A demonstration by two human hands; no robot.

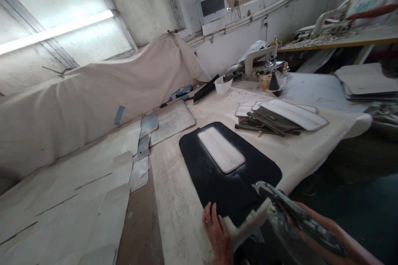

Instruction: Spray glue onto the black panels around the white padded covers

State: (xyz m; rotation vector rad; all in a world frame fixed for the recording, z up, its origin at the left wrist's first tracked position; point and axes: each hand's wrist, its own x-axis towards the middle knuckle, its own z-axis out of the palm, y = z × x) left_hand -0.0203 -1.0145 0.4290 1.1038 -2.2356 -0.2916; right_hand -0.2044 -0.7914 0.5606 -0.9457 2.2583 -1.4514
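A black sheet with rounded corners [214,190] lies flat on the pale cloth-covered table. On it rests a white rounded-rectangle panel [221,150] with a thin brown rim, and a pale haze shows on the black around it. My left hand [217,228], a ring on one finger, rests with fingers stretched over the sheet's near edge. Wrapped around a worn metal spray gun [287,211], my right hand [314,225] is partly hidden behind it. The gun's nose is over the sheet's near right part. A whitish strip [251,219] runs between the hands.
Beyond the sheet lie stacked white panels [297,114] and olive zippered pieces [270,120]. A sewing machine [259,60] stands farther back. Large pale sheets [83,198] cover the left side, below a draped cloth [124,87]. Another person [373,8] sits at the far right machine.
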